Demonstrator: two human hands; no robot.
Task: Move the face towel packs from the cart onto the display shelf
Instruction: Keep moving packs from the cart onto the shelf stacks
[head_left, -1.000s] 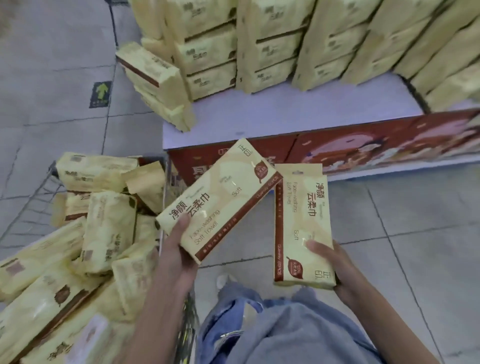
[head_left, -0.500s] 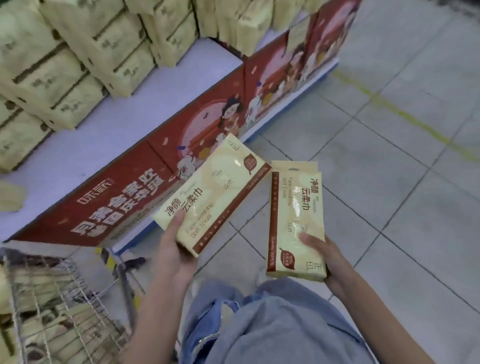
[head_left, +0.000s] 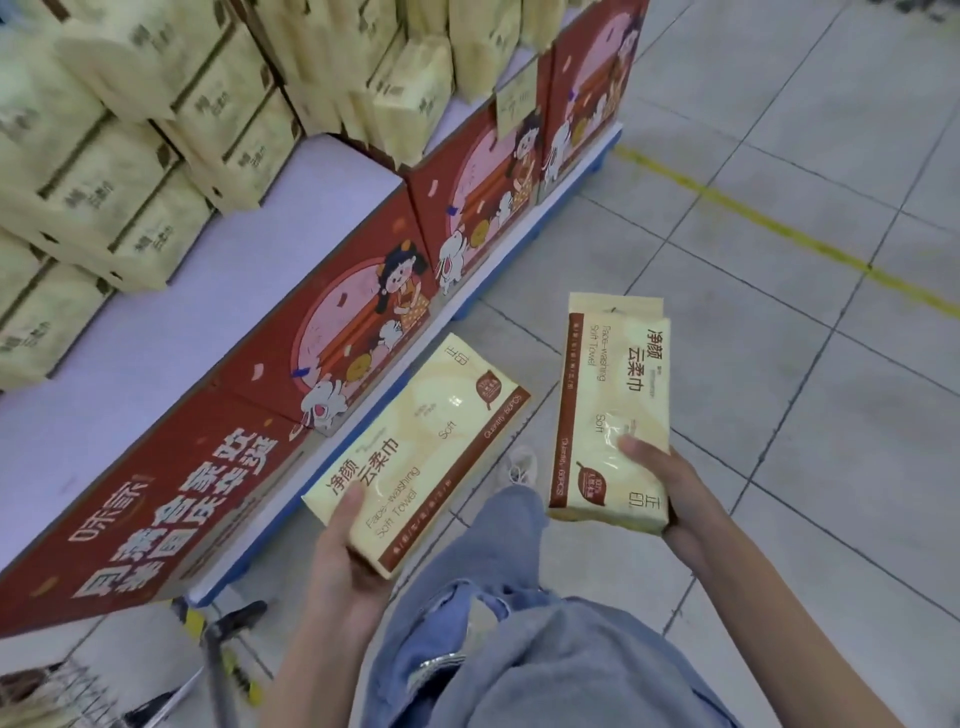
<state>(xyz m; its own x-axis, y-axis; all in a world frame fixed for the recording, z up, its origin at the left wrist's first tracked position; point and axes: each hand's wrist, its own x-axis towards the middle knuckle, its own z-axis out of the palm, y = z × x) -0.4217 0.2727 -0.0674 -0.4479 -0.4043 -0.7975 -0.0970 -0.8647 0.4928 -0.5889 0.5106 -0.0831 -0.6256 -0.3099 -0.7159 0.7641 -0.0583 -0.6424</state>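
Two face towel packs were in hand, neither yet shelved. A corner of the wire cart (head_left: 57, 691) showed at lower left. Stacked packs (head_left: 119, 171) filled the back of the display shelf (head_left: 171, 332), leaving its front edge bare, probably room for more. The left hand (head_left: 348, 561) gripped the left-hand pack (head_left: 415, 447) by its near end, thumb on top, angled toward the shelf front. The right hand (head_left: 670, 499) clasped the right-hand pack (head_left: 610, 415) by its near end, thumb on its face, over the floor tiles (head_left: 779, 364) and apart from the shelf.
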